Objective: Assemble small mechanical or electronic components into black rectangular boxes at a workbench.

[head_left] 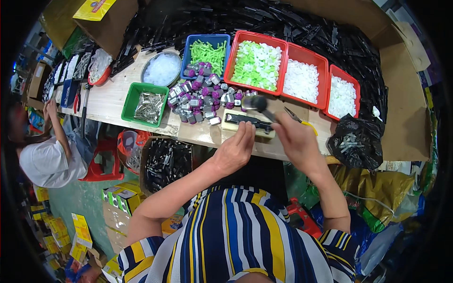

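Note:
A black strip-like part [247,121] lies in a cream block [230,126] at the table's near edge. My left hand [236,148] has its fingertips pinched together on the part's near side, steadying it. In my right hand [299,144] is a small hammer [255,104], its dark head raised just above the block and slightly blurred. Pliers with yellow handles [309,126] lie partly behind my right hand. Left of the block is a pile of grey and purple small pieces [200,96].
Behind stand a blue bin [188,51] of green pieces and red bins [284,68] of white and green pieces. A green bin [126,107] holds metal pins; a bowl [145,66] holds clear pieces. A black bag [356,153] sits right. Another person [54,158] works at left.

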`<act>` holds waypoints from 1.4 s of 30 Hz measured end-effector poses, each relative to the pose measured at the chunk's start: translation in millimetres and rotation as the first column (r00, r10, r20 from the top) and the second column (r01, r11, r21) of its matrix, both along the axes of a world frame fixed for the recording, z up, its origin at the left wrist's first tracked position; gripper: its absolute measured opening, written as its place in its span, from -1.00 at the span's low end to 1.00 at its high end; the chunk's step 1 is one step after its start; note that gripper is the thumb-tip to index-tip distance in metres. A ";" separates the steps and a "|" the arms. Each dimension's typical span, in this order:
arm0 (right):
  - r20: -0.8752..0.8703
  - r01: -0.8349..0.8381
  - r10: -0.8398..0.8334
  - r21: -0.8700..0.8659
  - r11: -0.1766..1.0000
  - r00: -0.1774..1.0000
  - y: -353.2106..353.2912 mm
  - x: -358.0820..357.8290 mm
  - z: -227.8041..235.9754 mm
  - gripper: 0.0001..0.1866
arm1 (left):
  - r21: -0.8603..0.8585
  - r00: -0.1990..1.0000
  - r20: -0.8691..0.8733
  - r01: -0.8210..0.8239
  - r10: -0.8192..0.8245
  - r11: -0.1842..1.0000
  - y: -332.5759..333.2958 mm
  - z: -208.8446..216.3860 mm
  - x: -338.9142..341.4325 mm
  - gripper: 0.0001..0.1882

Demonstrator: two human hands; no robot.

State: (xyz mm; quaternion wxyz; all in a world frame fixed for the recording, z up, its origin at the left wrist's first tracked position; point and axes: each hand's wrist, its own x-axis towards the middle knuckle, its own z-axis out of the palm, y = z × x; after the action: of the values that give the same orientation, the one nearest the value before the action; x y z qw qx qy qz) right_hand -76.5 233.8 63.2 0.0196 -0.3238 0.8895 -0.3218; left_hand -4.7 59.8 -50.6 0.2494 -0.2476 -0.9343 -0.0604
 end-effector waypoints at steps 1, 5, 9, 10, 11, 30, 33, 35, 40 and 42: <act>0.049 -0.063 0.057 0.121 0.991 0.997 -1.9 -8.6 -16.8 -0.80 | 0.006 1.000 -0.009 0.007 -0.007 1.000 1.2 0.5 -0.7 -0.59; -0.004 -0.071 0.077 0.326 0.943 0.997 -11.1 -15.2 -13.3 -0.77 | 0.053 0.999 -0.030 -0.029 0.031 0.998 3.1 2.2 -1.4 -0.61; 0.034 -0.063 0.058 0.186 0.980 0.998 -15.4 -5.8 -12.8 -0.74 | 0.088 0.998 -0.033 -0.042 0.045 0.995 2.4 -2.5 0.3 -0.63; 0.029 -0.054 0.050 0.188 0.981 0.998 -13.2 -6.5 -19.0 -0.74 | 0.095 1.000 -0.017 -0.024 0.026 0.995 2.3 -0.7 -0.8 -0.63; 0.031 -0.061 0.055 0.247 0.967 0.998 -10.1 -7.2 -24.1 -0.75 | 0.101 1.000 -0.001 -0.006 0.006 0.995 2.1 1.3 -1.8 -0.63; 0.121 -0.012 -0.022 0.267 0.964 0.992 12.2 13.0 -12.6 -0.78 | 0.308 1.000 0.008 0.012 -0.016 0.951 -29.0 13.6 -7.5 -0.59; 0.070 -0.020 -0.005 0.354 0.935 0.998 11.7 9.7 -9.9 -0.80 | 0.291 0.999 0.049 -0.004 -0.010 0.957 -28.9 18.6 -7.0 -0.58; 0.060 0.028 -0.035 0.110 0.993 0.998 6.1 4.8 1.1 -0.79 | 0.304 0.997 0.062 0.022 -0.043 0.952 -28.7 24.0 -8.1 -0.57; 0.113 0.045 -0.093 0.368 0.929 0.989 6.8 -7.9 -13.9 -0.79 | 0.318 0.997 0.037 0.047 -0.062 0.947 -20.9 15.6 -12.2 -0.57; 0.019 0.001 -0.006 0.249 0.968 1.000 10.3 -8.0 -15.6 -0.79 | 0.306 0.997 0.035 0.051 -0.065 0.951 -21.6 14.1 -13.1 -0.58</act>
State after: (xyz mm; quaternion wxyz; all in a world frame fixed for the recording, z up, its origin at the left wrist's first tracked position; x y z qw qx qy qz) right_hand -84.6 244.1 47.6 0.0682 -0.3139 0.9233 -0.2107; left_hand -17.8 38.3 -36.4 0.2618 -0.2321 -0.9114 -0.2166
